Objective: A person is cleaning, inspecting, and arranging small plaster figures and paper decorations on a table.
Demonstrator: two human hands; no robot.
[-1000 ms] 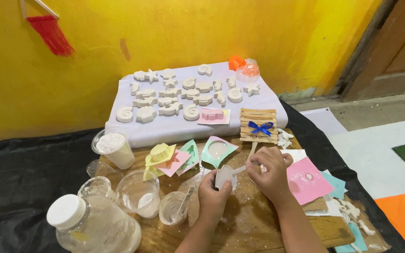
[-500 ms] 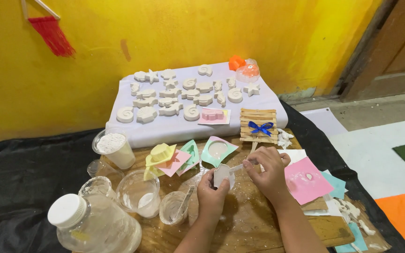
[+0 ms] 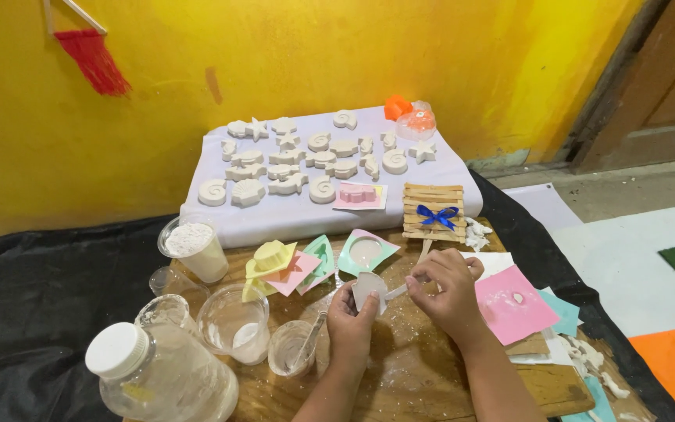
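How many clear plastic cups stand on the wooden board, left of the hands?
3: one cup with white powder near the white cloth, one wide cup beside the big jar, one small cup holding a stirrer before the left hand. More may be hidden.

We see two bare forearms entering from about 6 o'clock of the head view. Left hand [image 3: 351, 319] and right hand [image 3: 448, 291]: no gloves, no rings, no watch or bracelet that we can make out. No sleeves reach the wrists; both arms uncovered up to the frame edge. Nails look short; finer detail too small to tell.
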